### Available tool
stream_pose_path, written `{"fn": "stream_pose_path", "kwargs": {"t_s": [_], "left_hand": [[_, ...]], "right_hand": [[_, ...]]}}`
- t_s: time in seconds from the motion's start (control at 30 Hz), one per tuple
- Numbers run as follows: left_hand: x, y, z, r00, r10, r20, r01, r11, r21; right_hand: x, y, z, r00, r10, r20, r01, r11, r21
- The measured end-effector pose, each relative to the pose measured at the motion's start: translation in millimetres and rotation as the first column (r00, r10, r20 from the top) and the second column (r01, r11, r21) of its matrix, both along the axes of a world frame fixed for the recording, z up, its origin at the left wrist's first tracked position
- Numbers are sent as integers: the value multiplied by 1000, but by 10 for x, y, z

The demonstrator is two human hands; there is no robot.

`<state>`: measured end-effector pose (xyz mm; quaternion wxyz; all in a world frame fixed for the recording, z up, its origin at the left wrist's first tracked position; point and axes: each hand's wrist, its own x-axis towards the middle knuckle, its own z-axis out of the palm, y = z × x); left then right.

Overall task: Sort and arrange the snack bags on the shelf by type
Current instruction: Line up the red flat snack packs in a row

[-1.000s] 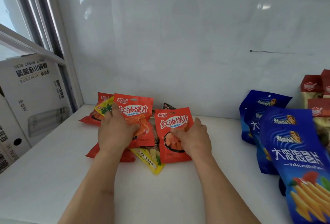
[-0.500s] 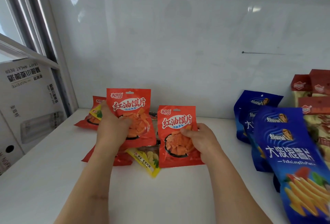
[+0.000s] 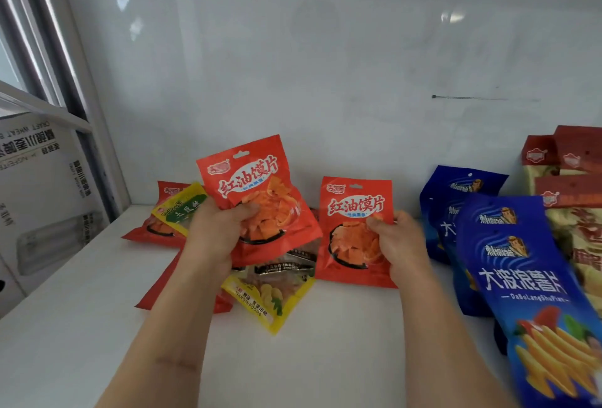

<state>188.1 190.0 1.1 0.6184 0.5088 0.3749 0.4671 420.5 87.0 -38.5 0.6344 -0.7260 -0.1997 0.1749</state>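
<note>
My left hand [image 3: 213, 233] grips a red snack bag [image 3: 257, 192] and holds it tilted above the pile. To its right, my right hand [image 3: 399, 245] pinches a second red bag of the same kind [image 3: 350, 209], which stands upright on the white shelf [image 3: 81, 326]. Under the lifted bag lie a yellow-edged bag [image 3: 270, 300] and dark small packets [image 3: 286, 266]. Further left sit another yellow bag [image 3: 179, 209] on a red bag [image 3: 153, 231], and one more red bag [image 3: 163, 290] shows under my left forearm.
Blue chip bags [image 3: 521, 277] lean in a row at the right, with dark-red and cream bags [image 3: 573, 179] behind them. A white back wall [image 3: 325, 65] closes the shelf. A cardboard box [image 3: 39, 186] stands beyond the shelf's left post.
Both hands have closed on the two red bags and raised them off the pile. The left bag is now higher and tilted; the right bag stands upright.
</note>
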Motion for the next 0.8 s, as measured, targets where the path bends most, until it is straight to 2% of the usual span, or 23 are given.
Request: {"fn": "stream_pose_path", "kwargs": {"t_s": [0.1,0.2,0.33,0.4,0.53,0.8], "left_hand": [[210,-69,-1,993,-116,-33,114,993,-33],[446,-163,-77,968,-226,-105,219,973,-75],[754,-315,-284,907,-312,-283,297,950,-95],[879,-346,-402,867,-323,-381,317,945,-79],[1058,-389,-521,813,-326,-483,356,934,-32],[1342,-563,-586,787,-257,-560,331,943,32]], "right_hand": [[130,47,-68,991,-73,114,85,991,-99],[261,81,-139,978,-74,195,113,974,-196],[445,67,-156,972,-75,224,139,949,-284],[526,63,-152,972,-81,220,144,947,-286],[645,87,-144,980,-58,192,108,958,-264],[659,118,-119,992,-110,63,119,980,-158]]}}
